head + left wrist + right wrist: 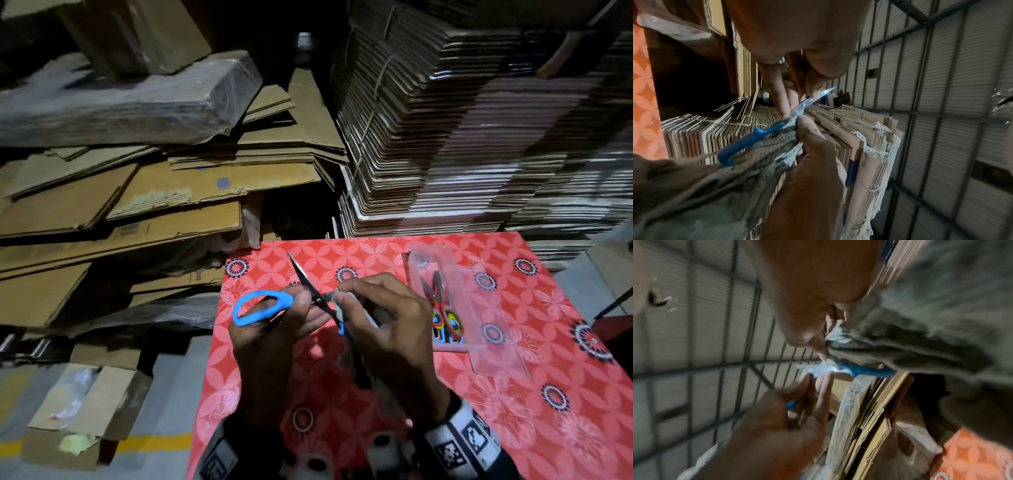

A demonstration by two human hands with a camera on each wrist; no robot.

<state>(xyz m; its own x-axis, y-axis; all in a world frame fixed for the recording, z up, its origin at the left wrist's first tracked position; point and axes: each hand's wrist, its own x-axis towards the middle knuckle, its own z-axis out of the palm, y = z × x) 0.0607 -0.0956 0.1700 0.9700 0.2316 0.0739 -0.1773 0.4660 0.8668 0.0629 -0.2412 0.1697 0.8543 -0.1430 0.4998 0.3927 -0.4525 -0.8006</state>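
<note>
Above a red patterned table (513, 394), my left hand (303, 306) grips a pair of blue-handled scissors (260, 306) near the pivot. Its blades are spread, and one tip points up and away. My right hand (356, 301) pinches a grey cloth (346, 353) against a blade by the pivot. In the left wrist view the left fingers (781, 94) and thumb clamp the steel blade (809, 102), and the cloth (725, 186) wraps the lower blue handle. The right wrist view is blurred; there the right hand (818, 344) pinches the cloth (920, 340) at the scissors (865, 369).
A clear plastic box (486, 308) on the table's right half holds red and yellow scissors (445, 318). White rolls (383, 448) stand at the near edge. Flattened cardboard (137, 205) and bundled stacks (462, 137) crowd the back. An open carton (85, 411) sits on the floor at the left.
</note>
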